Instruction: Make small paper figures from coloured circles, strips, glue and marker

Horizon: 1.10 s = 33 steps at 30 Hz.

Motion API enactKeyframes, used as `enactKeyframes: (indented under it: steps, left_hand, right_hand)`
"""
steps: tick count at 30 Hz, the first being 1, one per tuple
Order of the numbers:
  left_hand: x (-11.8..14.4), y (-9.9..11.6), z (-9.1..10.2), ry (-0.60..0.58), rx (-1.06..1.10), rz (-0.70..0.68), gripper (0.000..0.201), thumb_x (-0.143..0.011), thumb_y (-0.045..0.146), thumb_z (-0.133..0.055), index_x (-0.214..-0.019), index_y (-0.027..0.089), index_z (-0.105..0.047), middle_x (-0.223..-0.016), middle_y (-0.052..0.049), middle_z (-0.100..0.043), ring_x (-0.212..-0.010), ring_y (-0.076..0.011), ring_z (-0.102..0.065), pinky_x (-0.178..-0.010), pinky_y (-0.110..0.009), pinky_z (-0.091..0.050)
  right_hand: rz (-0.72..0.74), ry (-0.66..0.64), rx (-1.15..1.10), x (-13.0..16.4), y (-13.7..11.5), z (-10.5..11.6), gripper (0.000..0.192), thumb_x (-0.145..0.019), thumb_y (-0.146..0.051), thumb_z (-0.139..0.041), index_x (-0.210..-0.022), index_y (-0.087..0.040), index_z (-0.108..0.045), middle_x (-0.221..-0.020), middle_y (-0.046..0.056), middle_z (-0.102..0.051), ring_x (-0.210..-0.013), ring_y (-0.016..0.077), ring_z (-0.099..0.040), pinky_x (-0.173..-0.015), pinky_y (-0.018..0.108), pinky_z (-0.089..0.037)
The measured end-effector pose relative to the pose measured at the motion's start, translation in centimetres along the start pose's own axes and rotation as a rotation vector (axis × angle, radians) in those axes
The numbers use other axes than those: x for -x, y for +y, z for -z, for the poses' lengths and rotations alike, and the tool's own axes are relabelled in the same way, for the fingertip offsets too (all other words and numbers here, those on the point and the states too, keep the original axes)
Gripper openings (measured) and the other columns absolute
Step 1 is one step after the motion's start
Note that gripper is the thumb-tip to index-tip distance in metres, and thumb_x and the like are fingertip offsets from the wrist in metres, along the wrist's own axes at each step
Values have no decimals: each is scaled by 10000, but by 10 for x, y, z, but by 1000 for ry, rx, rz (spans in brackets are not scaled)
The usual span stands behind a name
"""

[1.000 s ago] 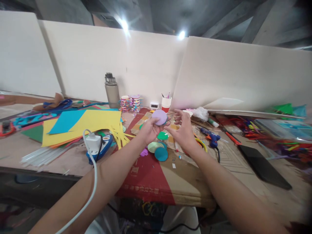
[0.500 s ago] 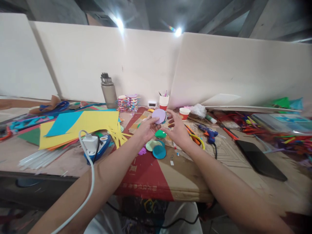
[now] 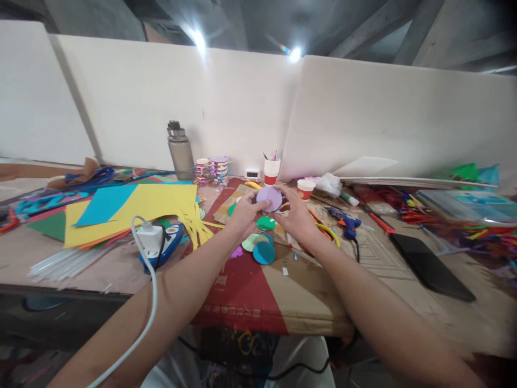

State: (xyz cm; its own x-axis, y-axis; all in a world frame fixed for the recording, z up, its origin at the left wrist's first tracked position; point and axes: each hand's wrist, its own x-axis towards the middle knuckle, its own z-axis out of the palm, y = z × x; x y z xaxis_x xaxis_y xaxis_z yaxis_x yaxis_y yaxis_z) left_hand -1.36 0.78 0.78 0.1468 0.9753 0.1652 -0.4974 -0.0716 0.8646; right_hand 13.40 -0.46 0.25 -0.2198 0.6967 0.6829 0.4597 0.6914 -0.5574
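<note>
Both hands are meeting over the worktop (image 3: 456,328), and between them they're holding up a purple disc (image 3: 270,198)! The left hand (image 3: 247,215) is grasping it from the left side, thumb pressing flat on the purple face. The right hand (image 3: 298,216) is grasping too, fingers bending about the right edge. A darker rim is peeking out under the disc, though what it belongs to I'm not able to tell from here.

Just below, a green disc (image 3: 265,222) is lying near the fingers, and closer to the person a pale green disc (image 3: 251,242) and a teal disc (image 3: 264,252) are overlapping. Purple scraps (image 3: 237,251) are sitting just beside them.

Over on the right, a glue gun (image 3: 348,222) is resting on its side, and a black slab (image 3: 432,267) is lying farther out. A red-and-white cup (image 3: 306,189) is standing beyond the right hand, while a pen cup (image 3: 272,170) is standing upright beside a small clock (image 3: 252,173). Off to the left, a blue sheet (image 3: 105,203) is lying across a yellow sheet (image 3: 161,205), and behind everything a tall bottle (image 3: 180,155) is standing before the white wall (image 3: 242,113).
</note>
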Motion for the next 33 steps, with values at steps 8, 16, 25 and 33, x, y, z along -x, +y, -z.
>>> enactKeyframes:
  steps: [8, 16, 25, 33]
  left_hand:
    - [2, -3, 3, -42, -151, -207, 380, -636, 244, -781, -980, 169, -639, -912, -13, -681, -829, -130, -606, -729, -235, -477]
    - [15, 9, -5, -19, -435, -480, 210, -724, 233, -707, -926, 186, -672, -951, -40, -688, -887, -173, -612, -829, -280, -466]
    - [9, 7, 6, 61, -522, -510, 234, -742, 211, -687, -975, 222, -702, -1000, -41, -680, -929, -192, -603, -845, -279, -463]
    - [-5, 8, 18, 182, -429, -437, 231, -734, 281, -683, -946, 194, -658, -926, -15, -659, -856, -150, -589, -751, -235, -460]
  right_hand:
    - [58, 80, 2, 2, -1, -2, 555, -766, -155, -663, -1281, -255, -482, -1272, 93, -567, -1075, 228, -585, -835, 375, -556]
    - [244, 196, 140, 6, 2, -5, 531, -824, -178, -602, -1297, -226, -367, -1274, 140, -528, -1185, 253, -544, -926, 429, -531]
    - [223, 79, 191, 3, -6, 6, 690, -778, -127, -578, -1401, -245, -308, -1414, 139, -421, -1309, 268, -428, -1024, 479, -459]
    - [37, 212, 360, -7, 6, 32, 305, -813, -207, -564, -1116, -185, -590, -1092, 121, -615, -1057, 267, -547, -950, 451, -465]
